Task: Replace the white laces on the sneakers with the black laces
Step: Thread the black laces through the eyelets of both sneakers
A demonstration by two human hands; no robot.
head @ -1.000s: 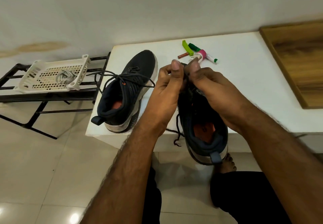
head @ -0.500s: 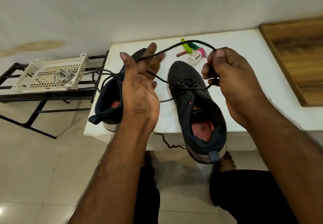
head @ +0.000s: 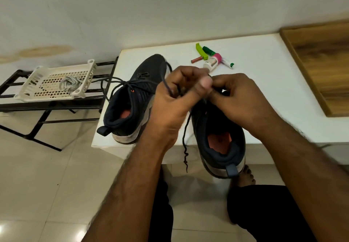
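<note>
Two dark sneakers stand on the white table (head: pixel 264 83). The left sneaker (head: pixel 132 100) carries a black lace whose loose ends trail off to the left. The right sneaker (head: pixel 219 138) hangs its heel over the table's front edge. My left hand (head: pixel 175 98) and my right hand (head: pixel 239 98) meet above its tongue, both pinching its black lace (head: pixel 186 138). One end of that lace dangles below the table edge. The white laces (head: pixel 69 84) lie bundled in a white basket (head: pixel 37 92) at the left.
The basket rests on a black metal rack (head: pixel 47 106) left of the table. Small tubes and markers (head: pixel 213 58) lie at the table's back. A wooden board (head: pixel 321 62) covers the right end. My knees and a bare foot (head: pixel 245 175) are below, on the tiled floor.
Half a second ago my hands were apart, stretching the lace in a wide loop above the right sneaker. They have come together over its tongue, and the lace end hangs down again.
</note>
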